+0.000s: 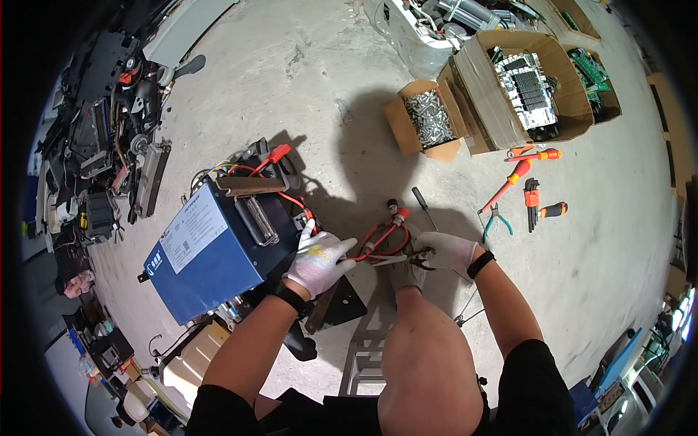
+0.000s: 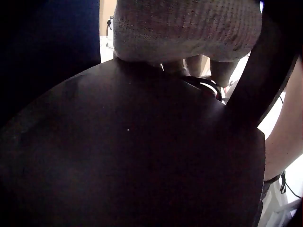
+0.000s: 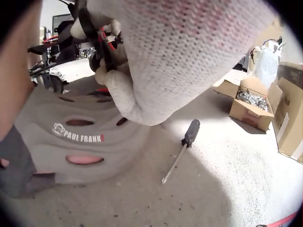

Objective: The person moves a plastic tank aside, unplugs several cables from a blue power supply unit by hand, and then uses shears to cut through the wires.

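My gloved left hand (image 1: 320, 263) is beside the blue metal box (image 1: 211, 251), one finger extended toward a red connector. Between its thumb and fingers it holds a red cable (image 1: 385, 234), which loops over the floor near the shoe. In the left wrist view the curled fingers of the left hand (image 2: 187, 33) show above a large dark surface. My gloved right hand (image 1: 448, 254) grips a dark-handled tool (image 1: 419, 259) close to the cable loop; the tool's tip is unclear. The right wrist view shows the right hand (image 3: 175, 56) with its fingers curled round dark handles (image 3: 102, 47).
A dark-handled screwdriver (image 1: 424, 206) lies just beyond the shoe (image 3: 75, 137). Farther right are green-handled pliers (image 1: 496, 222), red screwdrivers (image 1: 518, 174) and a hex key set (image 1: 531, 203). A carton of screws (image 1: 403, 131) stands beside a larger carton (image 1: 491, 94). Parts are piled at left.
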### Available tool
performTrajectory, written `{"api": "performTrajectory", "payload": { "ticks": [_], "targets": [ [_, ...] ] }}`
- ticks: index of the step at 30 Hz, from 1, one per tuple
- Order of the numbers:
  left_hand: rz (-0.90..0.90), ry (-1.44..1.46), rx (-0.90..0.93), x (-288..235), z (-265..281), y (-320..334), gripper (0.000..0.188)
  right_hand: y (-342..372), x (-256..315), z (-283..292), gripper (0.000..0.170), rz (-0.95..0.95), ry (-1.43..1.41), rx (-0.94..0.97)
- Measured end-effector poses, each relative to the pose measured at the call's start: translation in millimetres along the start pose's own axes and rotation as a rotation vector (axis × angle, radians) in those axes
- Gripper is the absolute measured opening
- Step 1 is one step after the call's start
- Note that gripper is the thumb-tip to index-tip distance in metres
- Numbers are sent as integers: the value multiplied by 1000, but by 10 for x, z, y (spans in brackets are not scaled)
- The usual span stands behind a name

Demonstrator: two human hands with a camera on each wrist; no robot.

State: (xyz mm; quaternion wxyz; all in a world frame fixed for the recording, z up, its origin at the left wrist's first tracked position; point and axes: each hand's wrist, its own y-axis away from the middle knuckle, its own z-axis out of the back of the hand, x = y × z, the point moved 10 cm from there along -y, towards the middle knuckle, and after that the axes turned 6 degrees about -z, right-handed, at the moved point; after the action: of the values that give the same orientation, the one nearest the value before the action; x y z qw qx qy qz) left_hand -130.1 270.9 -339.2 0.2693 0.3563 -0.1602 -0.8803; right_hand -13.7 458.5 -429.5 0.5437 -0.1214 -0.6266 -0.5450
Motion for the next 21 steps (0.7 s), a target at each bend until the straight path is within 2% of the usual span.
{"api": "performTrajectory", "payload": {
  "ticks": [2,5,9,11,14,15,17,21],
  "targets": [
    [-32,-84,65,-111,43,5,31,11,101,3,31,-9,1,14],
    [-86,-24,75,-181,85,10,23,18,232,4,31,17,48,58],
    [-148,59,23,-93,-122,-5,20,11,246,9,29,12,22,140],
    [-53,245,-4,-17,-104,4,19,26,243,6,29,-15,19,172],
    [-82,281,-96,-56,40,36,21,58,273,4,26,-42,-24,210],
    [-82,280,-95,-53,57,41,21,79,269,-40,26,-83,-88,269],
    [24,517,19,27,-43,49,20,102,281,-75,25,-121,-153,327],
    [-50,296,33,-114,26,118,17,70,257,-96,26,-37,-193,346]
  ]
}}
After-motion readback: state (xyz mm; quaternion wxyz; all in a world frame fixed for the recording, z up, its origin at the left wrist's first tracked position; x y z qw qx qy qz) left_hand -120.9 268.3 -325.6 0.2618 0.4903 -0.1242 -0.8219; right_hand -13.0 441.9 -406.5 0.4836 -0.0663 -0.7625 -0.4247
